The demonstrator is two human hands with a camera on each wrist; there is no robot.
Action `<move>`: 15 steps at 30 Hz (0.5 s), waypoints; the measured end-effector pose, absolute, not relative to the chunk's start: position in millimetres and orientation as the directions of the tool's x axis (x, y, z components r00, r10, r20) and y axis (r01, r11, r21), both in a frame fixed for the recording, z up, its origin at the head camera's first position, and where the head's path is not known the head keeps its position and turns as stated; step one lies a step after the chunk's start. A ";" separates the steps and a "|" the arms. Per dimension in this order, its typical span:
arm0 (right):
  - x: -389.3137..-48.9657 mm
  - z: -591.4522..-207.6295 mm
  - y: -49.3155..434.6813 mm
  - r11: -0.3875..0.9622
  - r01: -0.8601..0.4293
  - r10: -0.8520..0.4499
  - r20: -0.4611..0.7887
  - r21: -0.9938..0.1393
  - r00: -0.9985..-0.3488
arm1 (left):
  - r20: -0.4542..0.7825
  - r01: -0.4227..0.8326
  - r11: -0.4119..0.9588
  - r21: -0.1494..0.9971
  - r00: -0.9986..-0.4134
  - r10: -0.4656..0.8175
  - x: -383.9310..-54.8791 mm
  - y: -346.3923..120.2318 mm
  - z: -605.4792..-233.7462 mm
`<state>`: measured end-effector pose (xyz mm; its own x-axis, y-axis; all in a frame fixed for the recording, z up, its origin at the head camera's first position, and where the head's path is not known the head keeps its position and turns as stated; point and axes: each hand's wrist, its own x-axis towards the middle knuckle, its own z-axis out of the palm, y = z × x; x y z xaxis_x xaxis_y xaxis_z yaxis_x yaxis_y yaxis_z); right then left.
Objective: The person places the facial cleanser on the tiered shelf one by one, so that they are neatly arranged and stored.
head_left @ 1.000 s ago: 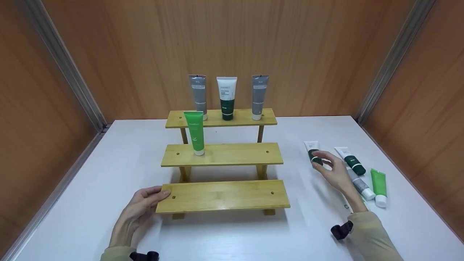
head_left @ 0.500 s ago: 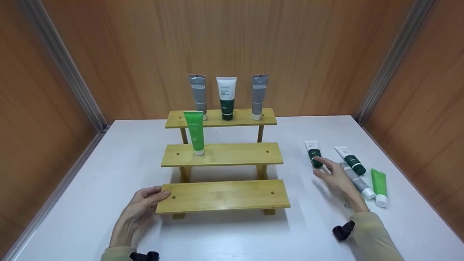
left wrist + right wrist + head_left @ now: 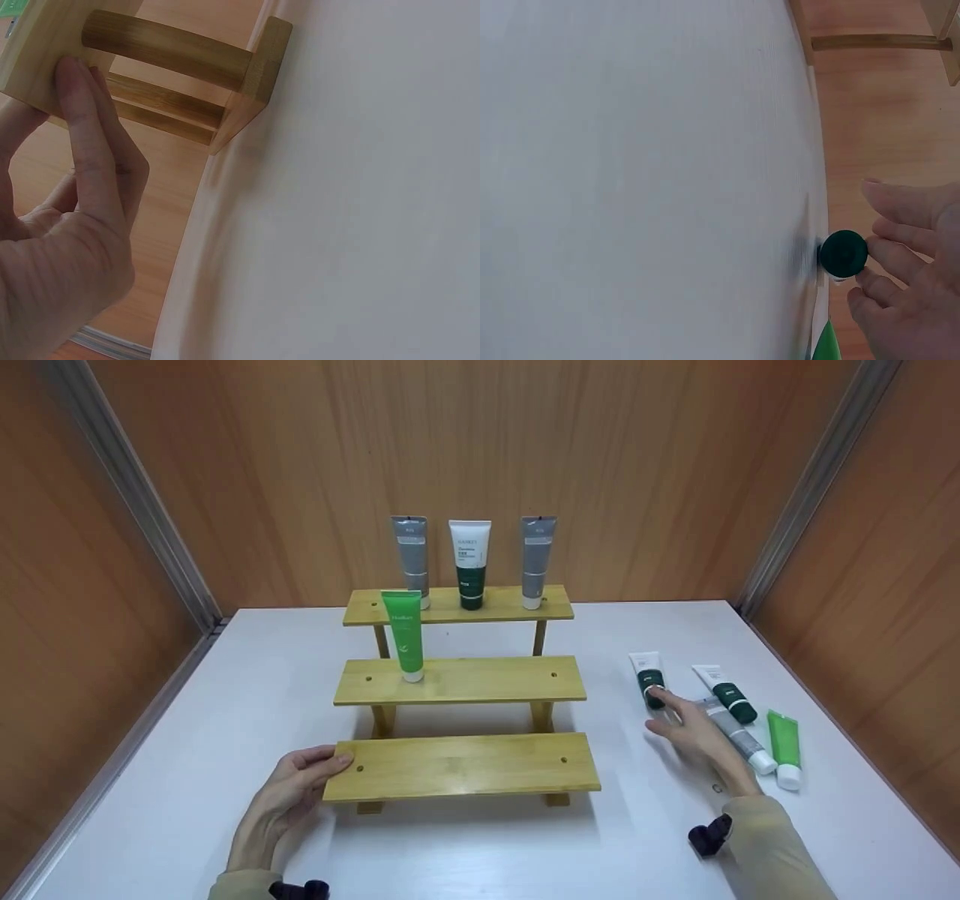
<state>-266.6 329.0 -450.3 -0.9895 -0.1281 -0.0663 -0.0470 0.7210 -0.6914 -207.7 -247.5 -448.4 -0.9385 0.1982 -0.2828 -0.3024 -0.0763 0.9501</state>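
My left hand (image 3: 291,786) pinches the left end of the lowest step of a three-step wooden display stand (image 3: 465,766), thumb on top and fingers (image 3: 84,135) beneath. On the right, a white and dark green squeeze tube (image 3: 646,671) lies on the table, its round dark cap (image 3: 844,253) towards me. My right hand (image 3: 696,733) is at that cap with its fingers stretched out, fingertips right at the tube and the thumb apart from it. A green tube (image 3: 405,634) stands cap-down at the left of the middle step.
Two grey tubes (image 3: 535,559) and a white and dark green tube (image 3: 470,562) stand on the top step. Right of my right hand lie another white and dark green tube (image 3: 727,695), a grey tube (image 3: 742,735) and a green tube (image 3: 784,746). Wooden walls (image 3: 480,450) enclose the table.
My right hand has loosened its thumb and fingers from around the cap end and drawn slightly back; the tube stays lying there. My left hand has not moved.
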 end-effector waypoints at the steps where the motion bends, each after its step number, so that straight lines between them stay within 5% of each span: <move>1: -266.5 -450.1 328.9 0.725 -0.045 -0.127 -0.069 -0.688 -0.989 | -0.285 -0.304 -0.074 0.950 -0.938 0.197 -207.9 -247.3 -448.3; 15: -255.5 -444.4 335.1 0.761 -0.089 -0.156 -0.048 -0.643 -0.987 | -0.287 -0.304 -0.056 0.951 -0.937 0.198 -208.4 -248.5 -447.4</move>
